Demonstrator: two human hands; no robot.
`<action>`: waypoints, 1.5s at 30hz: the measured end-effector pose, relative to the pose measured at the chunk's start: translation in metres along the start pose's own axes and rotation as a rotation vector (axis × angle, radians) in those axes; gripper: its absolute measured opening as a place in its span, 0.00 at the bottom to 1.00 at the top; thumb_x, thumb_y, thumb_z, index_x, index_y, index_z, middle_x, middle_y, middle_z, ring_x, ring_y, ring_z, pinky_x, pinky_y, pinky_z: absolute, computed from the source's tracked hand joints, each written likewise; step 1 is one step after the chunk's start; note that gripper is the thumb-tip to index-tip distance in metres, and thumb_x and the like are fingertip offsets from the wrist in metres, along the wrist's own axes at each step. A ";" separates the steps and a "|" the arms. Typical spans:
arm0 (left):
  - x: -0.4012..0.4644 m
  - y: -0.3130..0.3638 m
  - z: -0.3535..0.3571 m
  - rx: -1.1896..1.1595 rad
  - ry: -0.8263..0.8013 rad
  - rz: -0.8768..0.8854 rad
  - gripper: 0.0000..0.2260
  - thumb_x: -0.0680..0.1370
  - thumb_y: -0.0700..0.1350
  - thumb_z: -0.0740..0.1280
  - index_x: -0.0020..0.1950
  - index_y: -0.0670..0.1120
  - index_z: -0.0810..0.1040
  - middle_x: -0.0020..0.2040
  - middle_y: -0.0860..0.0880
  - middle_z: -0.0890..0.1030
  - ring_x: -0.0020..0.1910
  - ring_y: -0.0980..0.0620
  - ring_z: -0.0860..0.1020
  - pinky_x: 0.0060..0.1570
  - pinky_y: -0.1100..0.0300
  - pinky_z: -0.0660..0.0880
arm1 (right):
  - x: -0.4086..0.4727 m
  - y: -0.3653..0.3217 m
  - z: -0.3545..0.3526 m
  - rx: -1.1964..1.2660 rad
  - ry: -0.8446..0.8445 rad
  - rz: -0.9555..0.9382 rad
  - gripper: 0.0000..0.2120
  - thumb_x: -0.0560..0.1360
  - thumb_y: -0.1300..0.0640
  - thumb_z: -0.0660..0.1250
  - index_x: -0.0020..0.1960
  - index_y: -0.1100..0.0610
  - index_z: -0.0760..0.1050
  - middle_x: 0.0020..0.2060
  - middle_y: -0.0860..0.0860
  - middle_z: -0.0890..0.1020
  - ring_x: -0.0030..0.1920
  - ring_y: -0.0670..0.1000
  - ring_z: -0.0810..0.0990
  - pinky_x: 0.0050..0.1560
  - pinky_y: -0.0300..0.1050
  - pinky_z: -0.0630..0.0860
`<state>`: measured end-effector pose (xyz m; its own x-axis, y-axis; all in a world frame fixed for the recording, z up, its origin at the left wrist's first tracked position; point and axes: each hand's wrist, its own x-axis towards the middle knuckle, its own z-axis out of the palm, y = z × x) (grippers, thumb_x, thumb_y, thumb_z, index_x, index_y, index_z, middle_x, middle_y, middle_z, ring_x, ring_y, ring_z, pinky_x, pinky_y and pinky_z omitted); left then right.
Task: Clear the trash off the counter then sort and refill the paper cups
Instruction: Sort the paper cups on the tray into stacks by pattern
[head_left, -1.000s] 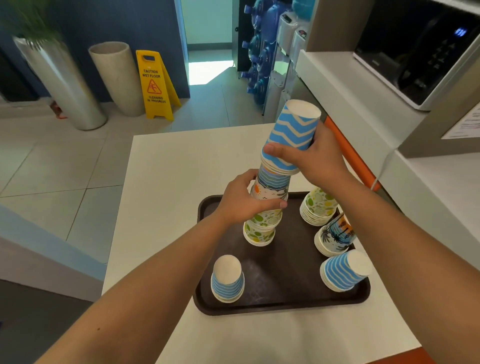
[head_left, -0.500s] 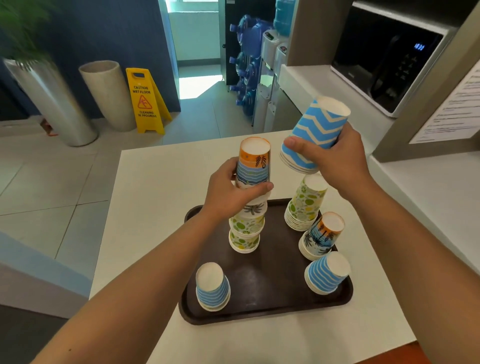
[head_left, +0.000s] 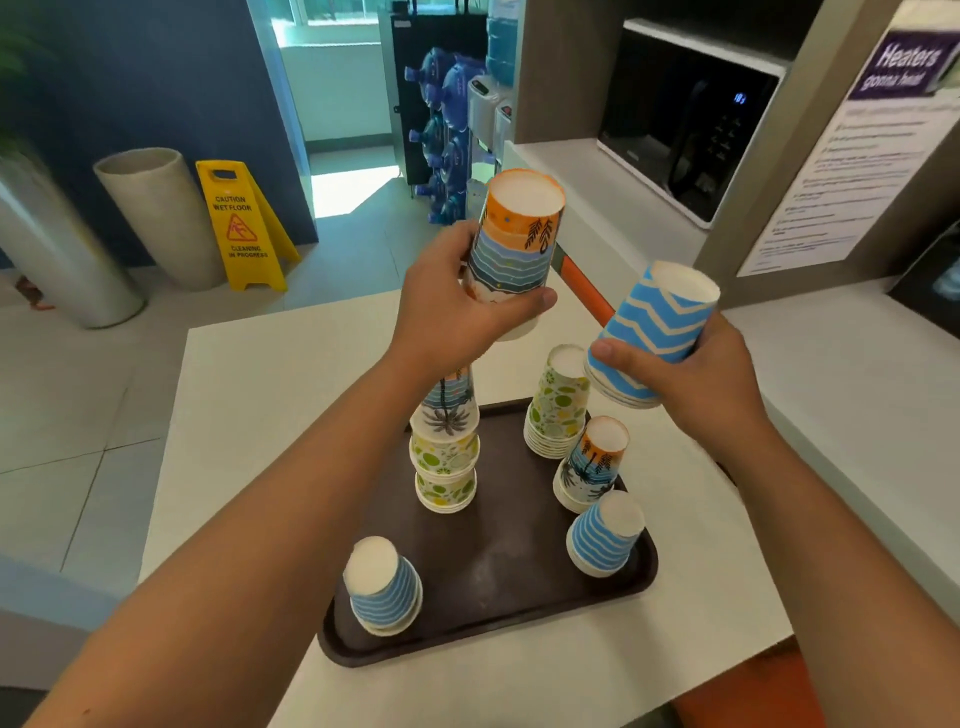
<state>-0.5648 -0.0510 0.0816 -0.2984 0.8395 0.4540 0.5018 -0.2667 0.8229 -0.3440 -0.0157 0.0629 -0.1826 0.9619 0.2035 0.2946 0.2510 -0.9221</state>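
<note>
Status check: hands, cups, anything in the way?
Left hand grips orange sunset cup. Right hand grips blue zigzag cups. Mixed stack standing on tray. Nothing blocking.

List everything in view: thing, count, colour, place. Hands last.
Tray: one, dark brown, on the white counter.
Mixed cup stack: one, palm and lime prints, tray centre.
Lime-print stack: one, green and yellow, tray's far right.
Palm-print stack: one, orange and blue, right edge.
Blue-striped stacks: two, near left and near right.
Orange-blue cup: one, held above the tray.
Blue zigzag cups: a nested few, held at right.
Wet-floor sign: one, yellow, on the floor.
Microwave: one, black, on the shelf.
Water bottles: several, blue, racked behind.
Left hand: grips the orange-blue cup.
Right hand: grips the zigzag cups.
</note>
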 end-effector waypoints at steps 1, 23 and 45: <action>0.000 0.006 0.006 -0.012 -0.010 0.015 0.24 0.66 0.52 0.80 0.57 0.49 0.77 0.50 0.57 0.82 0.48 0.66 0.79 0.46 0.73 0.74 | -0.006 0.005 -0.005 -0.014 -0.001 0.014 0.29 0.61 0.45 0.80 0.58 0.53 0.78 0.49 0.43 0.84 0.47 0.39 0.83 0.45 0.34 0.79; -0.084 -0.077 0.165 0.034 -0.376 -0.427 0.32 0.65 0.49 0.81 0.65 0.49 0.73 0.57 0.54 0.79 0.55 0.55 0.78 0.55 0.59 0.74 | -0.083 0.181 0.011 -0.256 -0.073 0.282 0.40 0.57 0.50 0.84 0.62 0.53 0.67 0.54 0.47 0.71 0.58 0.47 0.68 0.53 0.39 0.68; -0.105 -0.081 0.131 0.274 -0.435 -0.587 0.35 0.69 0.45 0.77 0.74 0.45 0.68 0.69 0.49 0.76 0.66 0.51 0.74 0.63 0.60 0.72 | -0.071 0.121 0.008 -0.246 -0.176 0.208 0.48 0.61 0.48 0.82 0.73 0.49 0.59 0.68 0.45 0.67 0.69 0.47 0.64 0.59 0.33 0.62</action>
<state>-0.4679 -0.0557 -0.0776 -0.2605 0.9324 -0.2507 0.5600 0.3574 0.7474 -0.3028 -0.0542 -0.0660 -0.2478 0.9670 -0.0596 0.5554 0.0914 -0.8265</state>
